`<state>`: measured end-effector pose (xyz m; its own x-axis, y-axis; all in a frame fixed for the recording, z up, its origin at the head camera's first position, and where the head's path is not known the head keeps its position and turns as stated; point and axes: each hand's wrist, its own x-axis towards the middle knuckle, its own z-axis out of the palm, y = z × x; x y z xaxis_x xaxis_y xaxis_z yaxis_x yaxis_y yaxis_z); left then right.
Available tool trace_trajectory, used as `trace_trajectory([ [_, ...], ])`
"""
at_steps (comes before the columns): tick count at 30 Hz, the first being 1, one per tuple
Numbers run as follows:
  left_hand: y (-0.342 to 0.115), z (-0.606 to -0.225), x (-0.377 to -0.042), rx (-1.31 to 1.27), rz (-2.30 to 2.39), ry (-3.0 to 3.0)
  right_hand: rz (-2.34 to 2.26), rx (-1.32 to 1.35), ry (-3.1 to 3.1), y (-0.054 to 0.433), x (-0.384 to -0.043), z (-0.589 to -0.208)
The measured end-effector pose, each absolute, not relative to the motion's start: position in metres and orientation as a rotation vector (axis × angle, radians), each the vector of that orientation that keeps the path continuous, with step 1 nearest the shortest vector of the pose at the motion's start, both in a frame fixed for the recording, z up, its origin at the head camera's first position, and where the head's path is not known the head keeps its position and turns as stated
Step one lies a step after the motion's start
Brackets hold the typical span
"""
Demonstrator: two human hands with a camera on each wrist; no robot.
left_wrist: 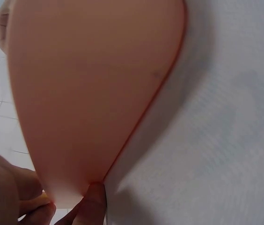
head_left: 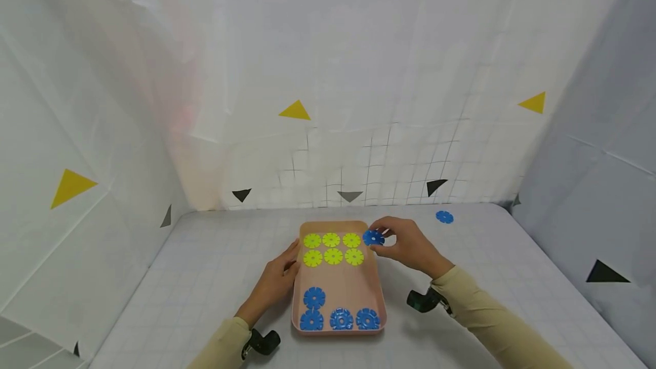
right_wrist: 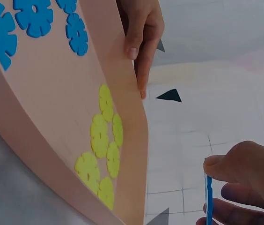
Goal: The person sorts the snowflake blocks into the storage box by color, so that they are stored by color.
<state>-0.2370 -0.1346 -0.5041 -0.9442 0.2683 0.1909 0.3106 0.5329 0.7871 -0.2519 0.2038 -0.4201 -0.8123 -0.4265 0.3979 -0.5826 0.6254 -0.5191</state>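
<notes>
A pink tray (head_left: 335, 286) stands on the table with yellow notched flower discs (head_left: 333, 256) in two rows at its far end. Several blue notched flower discs (head_left: 341, 319) lie at its near end, one of them further up the left side. My right hand (head_left: 410, 245) pinches another blue flower disc (head_left: 373, 237) by its edge at the tray's far right corner; the right wrist view shows this disc (right_wrist: 209, 197) edge-on. Along the tray's left outer wall rests my left hand (head_left: 277, 278), its fingers (right_wrist: 143, 70) fairly straight against the wall and not round anything.
One loose blue flower disc (head_left: 444, 217) lies at the table's far right, beyond my right hand. White sheets with yellow and black triangles close off the back and both sides of the table (head_left: 205, 266). A dark camera (head_left: 425, 300) is worn at my right wrist.
</notes>
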Motion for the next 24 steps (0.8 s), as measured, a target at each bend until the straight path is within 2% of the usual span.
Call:
trace_trajectory([
  [24,-0.135,-0.505,-0.239,-0.488,-1.42,-2.724,1.064,0.895,-2.655,0.184,-0.24,-0.428],
])
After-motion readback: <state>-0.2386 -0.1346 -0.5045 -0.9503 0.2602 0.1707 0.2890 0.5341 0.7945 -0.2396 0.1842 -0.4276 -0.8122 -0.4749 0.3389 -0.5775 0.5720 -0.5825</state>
